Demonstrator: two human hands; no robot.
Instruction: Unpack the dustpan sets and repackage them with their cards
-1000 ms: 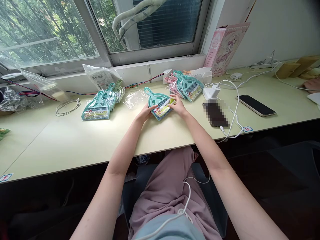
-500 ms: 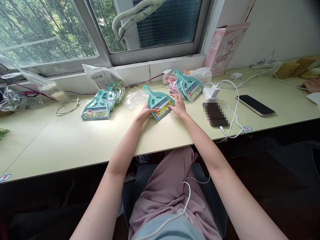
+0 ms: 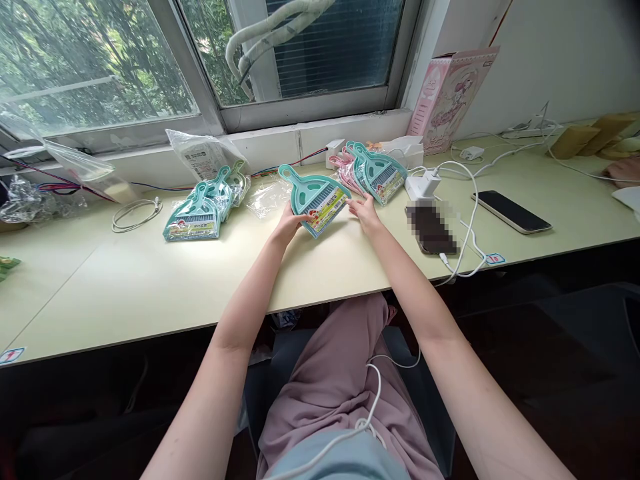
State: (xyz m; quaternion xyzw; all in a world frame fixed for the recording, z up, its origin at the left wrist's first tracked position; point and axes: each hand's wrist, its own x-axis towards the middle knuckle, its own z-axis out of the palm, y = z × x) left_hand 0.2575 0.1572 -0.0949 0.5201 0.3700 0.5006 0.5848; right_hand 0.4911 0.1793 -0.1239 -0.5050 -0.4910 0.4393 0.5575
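Observation:
A teal mini dustpan-and-brush set [image 3: 314,197] with a yellow label is tilted up off the pale green table [image 3: 125,280]. My left hand [image 3: 287,225] grips its lower left edge. My right hand [image 3: 367,212] lies just to its right, fingers stretched out towards the set's right edge, holding nothing. A clear plastic bag [image 3: 266,198] lies flat behind my left hand.
A pile of teal sets [image 3: 203,208] lies to the left, another pile of teal and pink sets [image 3: 373,172] to the right. Two phones [image 3: 511,210], a charger [image 3: 423,184] with white cables, a coiled cable [image 3: 135,215], a pink box [image 3: 450,90] and plastic bags line the window side.
The set has been lifted and tilted up and to the left by my left hand. My right hand has come off its right edge and now lies open beside it.

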